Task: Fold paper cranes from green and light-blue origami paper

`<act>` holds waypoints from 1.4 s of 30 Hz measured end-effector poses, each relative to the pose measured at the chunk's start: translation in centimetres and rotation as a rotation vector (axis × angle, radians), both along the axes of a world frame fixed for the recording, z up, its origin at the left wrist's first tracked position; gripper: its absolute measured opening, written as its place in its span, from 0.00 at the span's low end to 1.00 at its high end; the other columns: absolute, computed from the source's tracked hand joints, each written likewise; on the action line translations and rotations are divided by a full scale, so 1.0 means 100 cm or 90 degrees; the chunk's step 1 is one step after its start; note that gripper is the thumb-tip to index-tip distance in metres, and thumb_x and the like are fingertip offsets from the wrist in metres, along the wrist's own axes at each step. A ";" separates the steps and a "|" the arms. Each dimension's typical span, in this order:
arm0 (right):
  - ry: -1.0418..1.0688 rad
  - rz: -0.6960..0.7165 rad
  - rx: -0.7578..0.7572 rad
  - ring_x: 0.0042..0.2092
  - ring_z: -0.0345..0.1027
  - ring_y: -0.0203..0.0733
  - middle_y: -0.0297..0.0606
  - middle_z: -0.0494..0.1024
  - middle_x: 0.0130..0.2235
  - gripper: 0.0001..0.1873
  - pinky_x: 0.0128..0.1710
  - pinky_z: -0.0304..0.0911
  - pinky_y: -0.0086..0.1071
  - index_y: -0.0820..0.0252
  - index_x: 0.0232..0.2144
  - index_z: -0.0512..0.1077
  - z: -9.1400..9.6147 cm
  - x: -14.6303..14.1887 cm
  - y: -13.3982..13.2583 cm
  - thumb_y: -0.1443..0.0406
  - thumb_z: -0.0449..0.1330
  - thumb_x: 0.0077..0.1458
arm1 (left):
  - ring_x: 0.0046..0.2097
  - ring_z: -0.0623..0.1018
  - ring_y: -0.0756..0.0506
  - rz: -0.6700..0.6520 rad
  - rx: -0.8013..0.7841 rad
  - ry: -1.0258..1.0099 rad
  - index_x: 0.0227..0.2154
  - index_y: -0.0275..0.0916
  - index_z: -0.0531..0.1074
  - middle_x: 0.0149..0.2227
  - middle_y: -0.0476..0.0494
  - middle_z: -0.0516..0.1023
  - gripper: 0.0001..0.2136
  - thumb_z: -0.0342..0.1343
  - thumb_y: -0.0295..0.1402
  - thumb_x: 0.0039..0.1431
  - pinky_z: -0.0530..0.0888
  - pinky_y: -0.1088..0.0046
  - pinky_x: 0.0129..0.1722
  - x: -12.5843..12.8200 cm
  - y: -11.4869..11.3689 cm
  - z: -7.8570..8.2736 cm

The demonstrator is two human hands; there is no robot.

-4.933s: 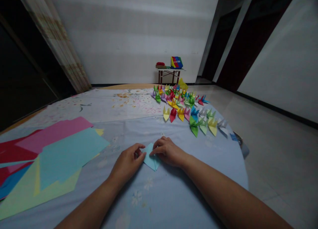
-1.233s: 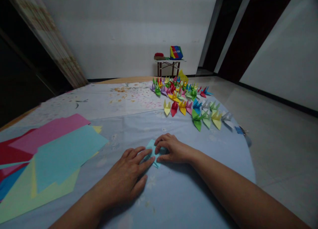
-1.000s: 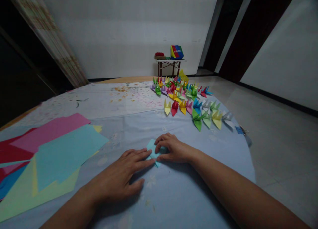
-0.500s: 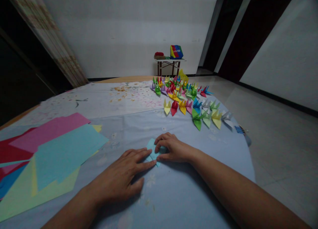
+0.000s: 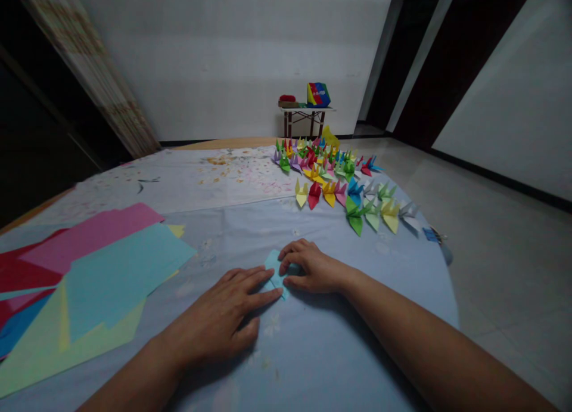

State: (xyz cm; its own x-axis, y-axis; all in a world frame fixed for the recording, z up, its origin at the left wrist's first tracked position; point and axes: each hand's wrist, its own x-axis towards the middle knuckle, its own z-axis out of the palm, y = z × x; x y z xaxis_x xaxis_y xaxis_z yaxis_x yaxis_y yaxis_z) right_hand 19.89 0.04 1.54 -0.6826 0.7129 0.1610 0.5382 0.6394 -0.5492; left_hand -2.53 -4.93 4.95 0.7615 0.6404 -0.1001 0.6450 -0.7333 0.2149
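Note:
A small folded piece of light blue paper (image 5: 272, 264) lies on the pale blue cloth (image 5: 322, 352) in front of me. My left hand (image 5: 223, 316) lies flat beside it, fingers stretched out, with the fingertips pressing on the paper's near edge. My right hand (image 5: 308, 268) rests on the paper's right side with its fingers curled and pinching down on a fold. Most of the paper is hidden under both hands.
Large coloured sheets (image 5: 102, 269) in pink, teal, red, blue and pale green are spread at the left. Several folded paper cranes (image 5: 339, 185) stand in rows at the far right. A small table (image 5: 304, 123) with a colourful box stands by the far wall. Bare floor (image 5: 500, 269) lies to the right.
My left hand went from a pinch on the paper to lying flat with fingers out. Over the last second both hands have barely shifted.

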 end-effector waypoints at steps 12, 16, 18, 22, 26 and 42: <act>0.001 -0.003 0.005 0.47 0.57 0.43 0.36 0.68 0.44 0.09 0.48 0.51 0.40 0.55 0.34 0.72 0.000 -0.001 0.000 0.63 0.60 0.47 | 0.60 0.56 0.41 0.008 0.018 0.014 0.55 0.51 0.58 0.60 0.45 0.56 0.27 0.47 0.27 0.50 0.55 0.56 0.56 0.003 -0.003 -0.001; -0.004 -0.005 0.002 0.47 0.57 0.43 0.36 0.68 0.44 0.09 0.48 0.51 0.41 0.54 0.34 0.72 0.000 -0.001 0.000 0.63 0.61 0.47 | 0.60 0.55 0.40 0.007 0.017 0.013 0.54 0.51 0.59 0.61 0.45 0.55 0.27 0.47 0.26 0.48 0.55 0.56 0.56 0.005 -0.004 0.000; -0.005 -0.005 0.001 0.47 0.57 0.43 0.36 0.68 0.44 0.09 0.48 0.51 0.41 0.54 0.34 0.72 0.000 -0.001 0.000 0.63 0.61 0.47 | 0.60 0.55 0.40 0.006 0.013 0.011 0.54 0.50 0.59 0.61 0.45 0.55 0.27 0.48 0.27 0.48 0.55 0.55 0.56 0.005 -0.005 0.001; -0.003 -0.002 0.005 0.47 0.57 0.43 0.36 0.68 0.44 0.09 0.47 0.51 0.40 0.54 0.34 0.72 -0.001 -0.001 0.000 0.64 0.61 0.47 | 0.61 0.54 0.39 0.011 0.004 0.000 0.54 0.49 0.60 0.61 0.47 0.54 0.28 0.48 0.26 0.47 0.54 0.54 0.57 0.004 -0.006 0.000; -0.002 -0.002 0.003 0.47 0.57 0.43 0.36 0.68 0.44 0.09 0.48 0.51 0.40 0.54 0.34 0.72 -0.001 -0.001 0.000 0.63 0.61 0.47 | 0.61 0.53 0.38 0.009 -0.011 -0.008 0.54 0.51 0.60 0.62 0.47 0.52 0.28 0.49 0.26 0.47 0.53 0.53 0.57 0.003 -0.007 -0.001; 0.000 -0.011 0.017 0.46 0.58 0.42 0.37 0.68 0.43 0.07 0.47 0.52 0.39 0.56 0.33 0.71 0.001 -0.003 -0.002 0.63 0.58 0.50 | 0.62 0.48 0.39 0.013 -0.094 -0.002 0.55 0.52 0.57 0.63 0.49 0.46 0.28 0.50 0.29 0.49 0.49 0.52 0.58 -0.004 -0.006 0.004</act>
